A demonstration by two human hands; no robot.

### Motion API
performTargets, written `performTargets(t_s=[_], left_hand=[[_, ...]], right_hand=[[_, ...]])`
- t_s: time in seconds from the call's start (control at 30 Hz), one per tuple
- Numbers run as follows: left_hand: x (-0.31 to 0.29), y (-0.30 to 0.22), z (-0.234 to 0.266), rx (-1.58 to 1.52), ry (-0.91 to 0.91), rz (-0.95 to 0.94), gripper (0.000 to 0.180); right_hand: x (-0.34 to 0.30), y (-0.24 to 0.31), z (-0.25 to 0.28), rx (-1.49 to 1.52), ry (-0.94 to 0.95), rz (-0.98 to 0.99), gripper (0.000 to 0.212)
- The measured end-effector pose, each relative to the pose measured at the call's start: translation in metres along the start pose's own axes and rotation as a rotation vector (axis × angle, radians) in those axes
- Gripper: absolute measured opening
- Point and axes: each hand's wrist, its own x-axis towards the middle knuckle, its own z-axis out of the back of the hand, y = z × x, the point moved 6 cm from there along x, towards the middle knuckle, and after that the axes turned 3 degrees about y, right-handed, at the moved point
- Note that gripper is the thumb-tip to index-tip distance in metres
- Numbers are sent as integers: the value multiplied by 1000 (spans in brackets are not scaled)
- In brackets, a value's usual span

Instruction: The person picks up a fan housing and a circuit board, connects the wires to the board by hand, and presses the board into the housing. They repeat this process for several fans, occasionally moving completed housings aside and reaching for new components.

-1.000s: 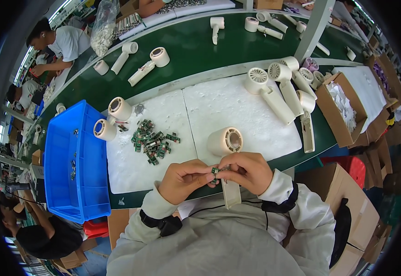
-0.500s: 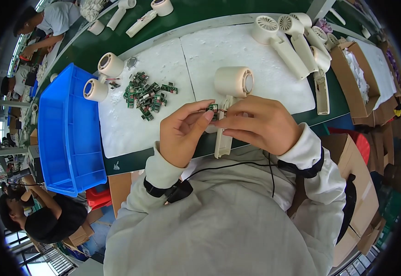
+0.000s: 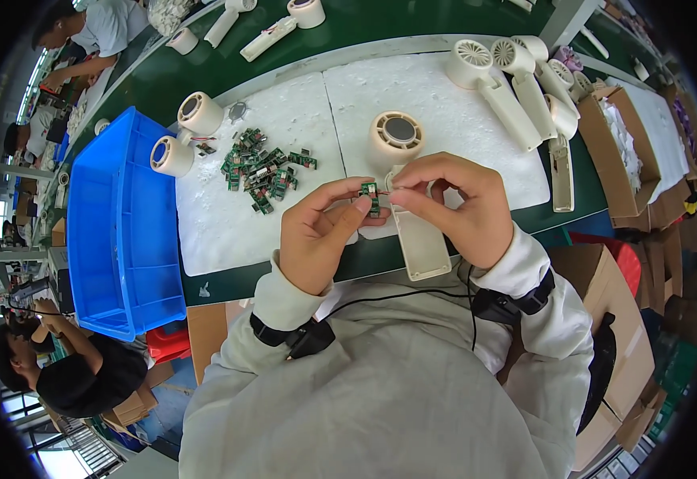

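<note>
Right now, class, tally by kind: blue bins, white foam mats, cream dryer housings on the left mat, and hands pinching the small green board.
Blue bin: 1
White foam mats: 2
Cream dryer housings on the left mat: 2
Hands pinching the small green board: 2, left hand and right hand
Total: 7

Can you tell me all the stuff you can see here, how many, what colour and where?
hair dryer shell: one, cream, on the white mat under the hands
small circuit board: one, green, pinched between both hands
pile of circuit boards: many, green, on the mat to the left
round housings: two, cream, beside the bin
plastic bin: one, blue, at the left
finished dryer shells: several, cream, at the upper right
cardboard boxes: several, brown, at the right
foam mats: two, white, on the green bench
other people: about three, along the left edge
left hand: holding the board
right hand: holding the board
</note>
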Motion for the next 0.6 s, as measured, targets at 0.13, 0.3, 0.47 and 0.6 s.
performTargets(t_s=[0.13, 0.3, 0.47, 0.6], left_hand=[[0, 1, 0, -28, -25, -15, 30], [-2, 0, -1, -47, -26, -14, 31], [-2, 0, 0, 2, -28, -10, 30], [-3, 4, -1, -7, -18, -10, 30]], right_hand=[[2, 10, -10, -57, 2, -73, 17], [-2, 11, -12, -54, 42, 79, 18], [-3, 16, -13, -178, 69, 376, 16], [-3, 20, -11, -276, 95, 332, 19]])
